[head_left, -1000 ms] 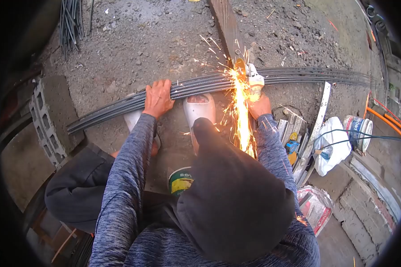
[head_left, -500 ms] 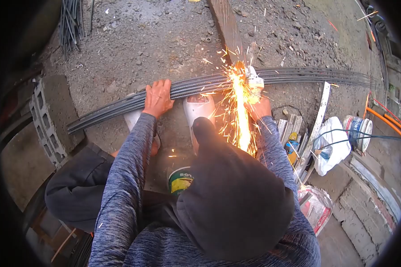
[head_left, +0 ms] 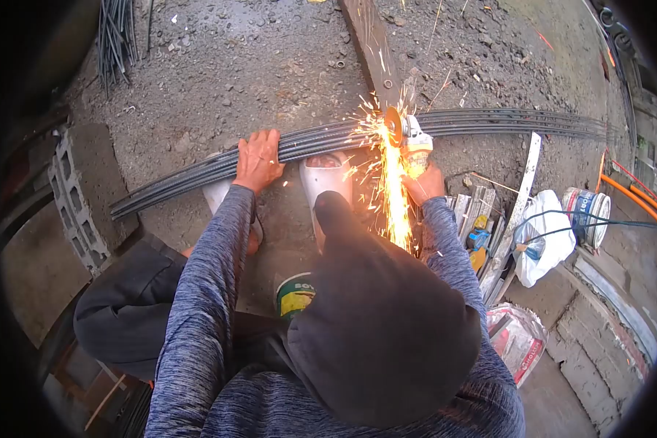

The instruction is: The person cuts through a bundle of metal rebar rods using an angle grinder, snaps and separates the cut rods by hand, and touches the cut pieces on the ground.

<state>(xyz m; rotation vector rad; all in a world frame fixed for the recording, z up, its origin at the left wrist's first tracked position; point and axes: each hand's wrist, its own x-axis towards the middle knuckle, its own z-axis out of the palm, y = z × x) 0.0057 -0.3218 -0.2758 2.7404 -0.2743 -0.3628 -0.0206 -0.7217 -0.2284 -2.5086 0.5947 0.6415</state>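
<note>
A bundle of long steel rebar rods (head_left: pixel 314 141) stretches across the ground from left to right. My left hand (head_left: pixel 259 160) is closed over the bundle left of the middle, fingers on its far side. In my right hand (head_left: pixel 425 185) is an angle grinder (head_left: pixel 416 142), its body partly hidden by the hand. The grinder's orange-brown disc (head_left: pixel 394 126) meets the rods, and bright sparks (head_left: pixel 396 197) stream from there toward my body. Under the rods, near the disc, lies a wooden beam (head_left: pixel 372 47).
My feet in pale footwear (head_left: pixel 325 179) are right beside the rods. A hollow concrete block (head_left: pixel 95 182) lies at left, and a green-and-yellow bucket (head_left: pixel 296 293) sits below. Wood strips (head_left: pixel 515 212), a white plastic bag (head_left: pixel 544 241) and a paint bucket (head_left: pixel 585 217) stand at right.
The grinder and my right hand have shifted slightly toward my body. More of the disc shows, and the spark spray looks narrower. My left hand stays in place on the rods.
</note>
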